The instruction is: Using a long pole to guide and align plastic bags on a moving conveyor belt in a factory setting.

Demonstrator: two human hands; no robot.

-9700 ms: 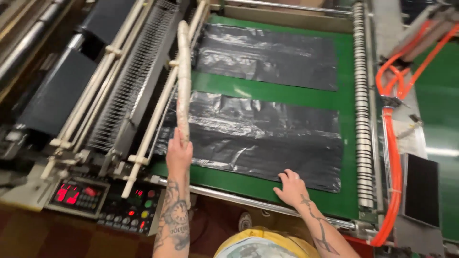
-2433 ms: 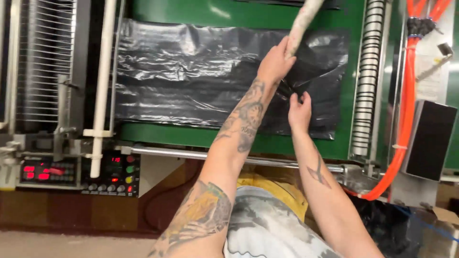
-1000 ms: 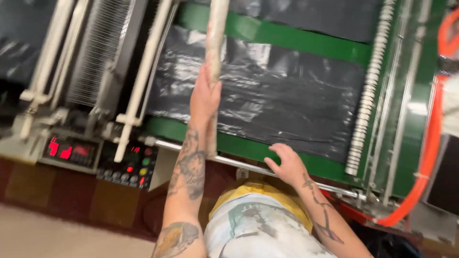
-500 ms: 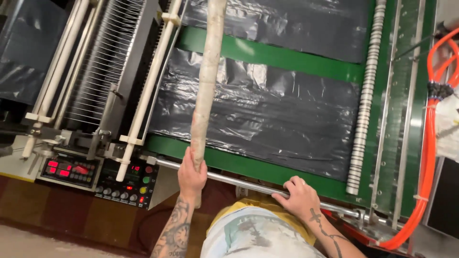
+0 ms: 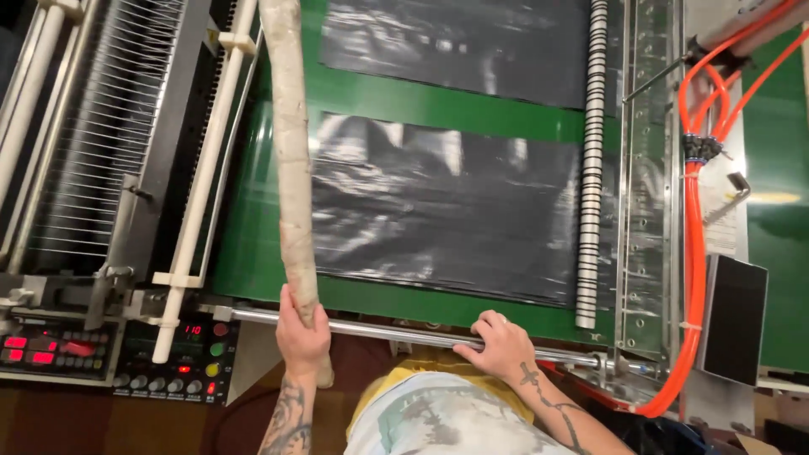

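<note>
My left hand (image 5: 302, 330) grips the near end of a long off-white stick (image 5: 289, 152), which reaches away from me over the left edge of the green machine bed (image 5: 253, 227). A stack of black plastic sheets (image 5: 447, 215) lies flat on the bed just right of the stick. A second black stack (image 5: 455, 46) lies farther back. My right hand (image 5: 499, 344) rests on the metal rail (image 5: 379, 330) along the bed's near edge, fingers curled over it, holding nothing loose.
A control panel (image 5: 181, 354) with red displays and coloured buttons sits at the lower left. White rods and a wire rack (image 5: 101, 143) fill the left. A striped roller (image 5: 592, 160) and orange hoses (image 5: 695, 219) run along the right.
The stick has swung left, off the black sheets, and now lies along the bed's left edge. My left hand slid back toward me. My right hand stays on the rail.
</note>
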